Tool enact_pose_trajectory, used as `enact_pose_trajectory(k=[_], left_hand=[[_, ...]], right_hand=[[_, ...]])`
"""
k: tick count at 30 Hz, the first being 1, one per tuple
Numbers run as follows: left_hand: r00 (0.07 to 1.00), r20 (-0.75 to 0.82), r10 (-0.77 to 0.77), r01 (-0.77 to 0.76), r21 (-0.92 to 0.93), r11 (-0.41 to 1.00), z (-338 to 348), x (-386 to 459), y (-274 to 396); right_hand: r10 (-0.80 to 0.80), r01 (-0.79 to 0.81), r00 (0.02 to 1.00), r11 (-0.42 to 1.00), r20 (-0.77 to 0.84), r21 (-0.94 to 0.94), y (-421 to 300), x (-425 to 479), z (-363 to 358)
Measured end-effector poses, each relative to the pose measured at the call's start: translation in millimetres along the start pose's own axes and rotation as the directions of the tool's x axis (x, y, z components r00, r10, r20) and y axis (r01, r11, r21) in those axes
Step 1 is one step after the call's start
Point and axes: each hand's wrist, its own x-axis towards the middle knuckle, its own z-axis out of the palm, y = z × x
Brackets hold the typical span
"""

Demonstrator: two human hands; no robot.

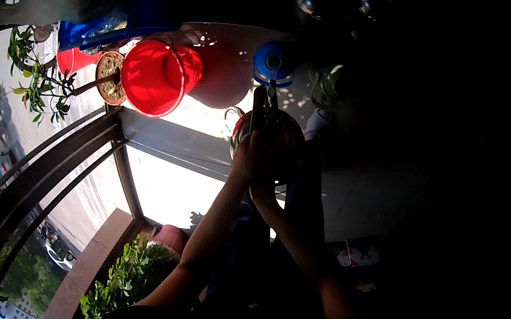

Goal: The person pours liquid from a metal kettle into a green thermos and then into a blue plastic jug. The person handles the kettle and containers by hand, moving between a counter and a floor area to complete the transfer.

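Observation:
In front of my legs is a round, shiny metal vessel (283, 139), probably a kettle, with a long black handle (258, 105) standing out over its left side. My left hand (245, 155) is closed around the near end of that handle. Close beside it, my right hand (263, 183) reaches up to the vessel's near side. Deep shadow hides its fingers, so its grip cannot be made out. Just beyond the vessel stands a blue plastic water bottle (270, 58) with a carrying handle.
A red bucket (153, 80) lies to the far left, beside a potted plant (111, 78) and a blue container (90, 36). Metal railings (53, 154) bound the left side. A leafy plant (127, 274) grows at the near left. The right half is almost black.

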Motion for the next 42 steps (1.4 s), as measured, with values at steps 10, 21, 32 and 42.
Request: enact_pose_trajectory(k=[10, 21, 32, 42], left_hand=[[0.996, -0.088, -0.013, 0.000, -0.141, 0.990, 4, 8, -6], [0.978, -0.027, -0.209, 0.192, -0.298, 0.935, -4, 9, 21], [0.981, -0.030, -0.190, 0.185, -0.126, 0.975, -7, 11, 27], [0.982, -0.094, -0.165, 0.135, -0.266, 0.955, 1, 14, 18]], right_hand=[[0.010, 0.006, 0.997, 0.977, -0.075, 0.211, 12, 7, 8], [0.021, -0.017, 1.000, 0.964, -0.013, 0.265, -24, 12, -10], [-0.088, 0.091, 0.994, 0.995, -0.060, 0.050, -17, 15, -10], [-0.069, 0.072, 0.996, 0.996, -0.050, 0.056, -11, 17, -10]])
